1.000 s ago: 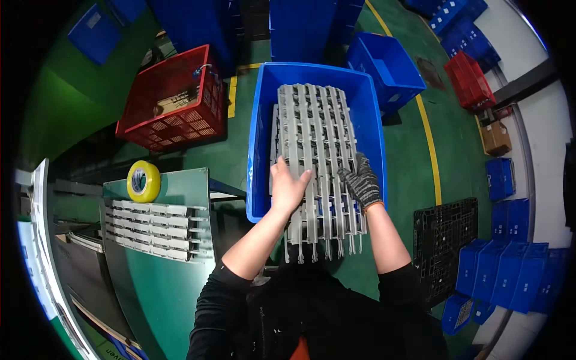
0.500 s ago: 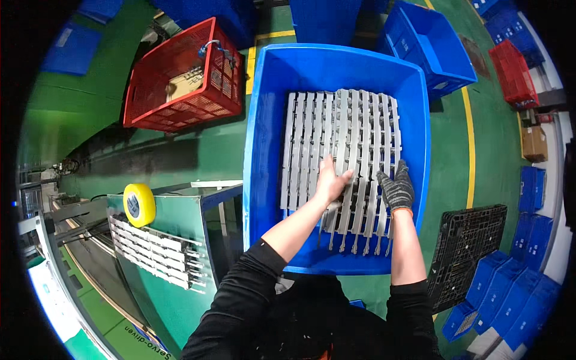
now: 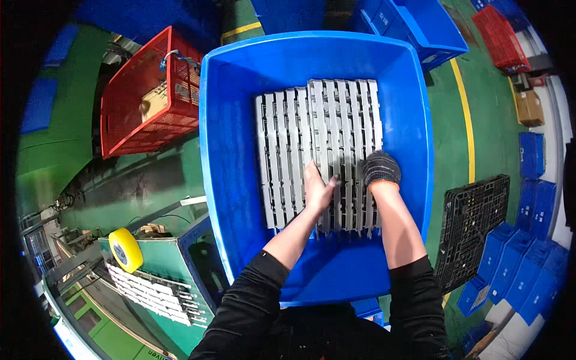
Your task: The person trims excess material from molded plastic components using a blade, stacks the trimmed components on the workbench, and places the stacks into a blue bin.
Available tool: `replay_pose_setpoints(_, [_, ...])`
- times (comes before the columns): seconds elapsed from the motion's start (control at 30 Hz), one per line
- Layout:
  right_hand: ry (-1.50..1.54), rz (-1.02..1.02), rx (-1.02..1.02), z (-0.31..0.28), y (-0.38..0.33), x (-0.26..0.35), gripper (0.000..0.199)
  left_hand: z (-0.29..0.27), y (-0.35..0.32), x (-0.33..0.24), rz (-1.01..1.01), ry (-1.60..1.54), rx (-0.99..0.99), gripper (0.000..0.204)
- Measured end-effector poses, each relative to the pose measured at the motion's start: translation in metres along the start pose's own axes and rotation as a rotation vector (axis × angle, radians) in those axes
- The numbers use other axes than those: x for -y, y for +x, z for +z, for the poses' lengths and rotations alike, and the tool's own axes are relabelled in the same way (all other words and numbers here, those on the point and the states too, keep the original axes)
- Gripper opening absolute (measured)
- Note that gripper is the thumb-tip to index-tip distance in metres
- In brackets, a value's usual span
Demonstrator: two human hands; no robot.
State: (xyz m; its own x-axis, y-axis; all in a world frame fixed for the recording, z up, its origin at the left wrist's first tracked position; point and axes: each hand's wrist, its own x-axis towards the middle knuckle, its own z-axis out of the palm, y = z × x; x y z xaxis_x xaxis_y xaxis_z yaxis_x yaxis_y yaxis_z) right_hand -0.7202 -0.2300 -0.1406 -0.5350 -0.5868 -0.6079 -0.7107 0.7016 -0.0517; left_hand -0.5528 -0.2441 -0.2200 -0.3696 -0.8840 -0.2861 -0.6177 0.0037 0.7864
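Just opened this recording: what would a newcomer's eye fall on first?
Probably the big blue bin filling the middle, with rows of pale slotted strips inside it. Next, the mismatched hands at the right-hand group of strips: a bare left hand and a gloved right hand. Then the bright yellow roll on the green table, lower left.

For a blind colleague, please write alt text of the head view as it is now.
The bare left hand and gloved right hand touch one group of pale slatted strips inside a large blue bin, beside a second such group. On the left, a yellow roll and more strips are on a green table; beyond is a red crate.
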Motion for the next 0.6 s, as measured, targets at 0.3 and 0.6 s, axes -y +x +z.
replay_pose_setpoints(0.3, [-0.024, -0.141, -0.264, 0.028, -0.008, -0.005, 0.070, -0.017, 0.006, -0.015, -0.132, -0.007, 0.167, 0.089])
replay_pose_setpoints(0.6, [0.499, -0.548, -0.741, -0.021, -0.097, 0.100, 0.035, -0.132, -0.069, -0.046, -0.018, -0.233, -0.076, 0.058])
